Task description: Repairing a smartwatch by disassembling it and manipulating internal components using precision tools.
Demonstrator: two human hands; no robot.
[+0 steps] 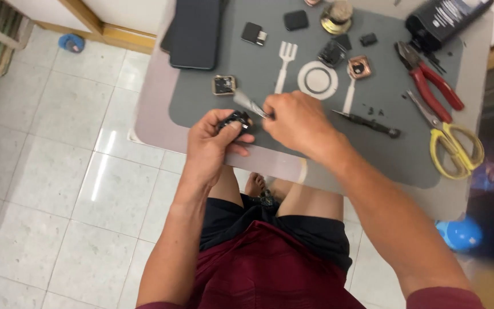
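Observation:
My left hand (215, 140) grips a small black square device (235, 121) just over the near edge of the grey mat (258, 74). My right hand (295, 121) holds metal tweezers (248, 104), whose tips point down-right toward the black device. Both hands are close together, almost touching. The underside of the device is hidden by my fingers.
On the mat lie small square device cases (224, 84), a black phone (195, 31), a round white ring (318, 80), a dark screwdriver (367, 122), red pliers (430, 80) and yellow scissors (455, 146). A dark box (447, 17) sits far right. White floor tiles (58, 143) spread left.

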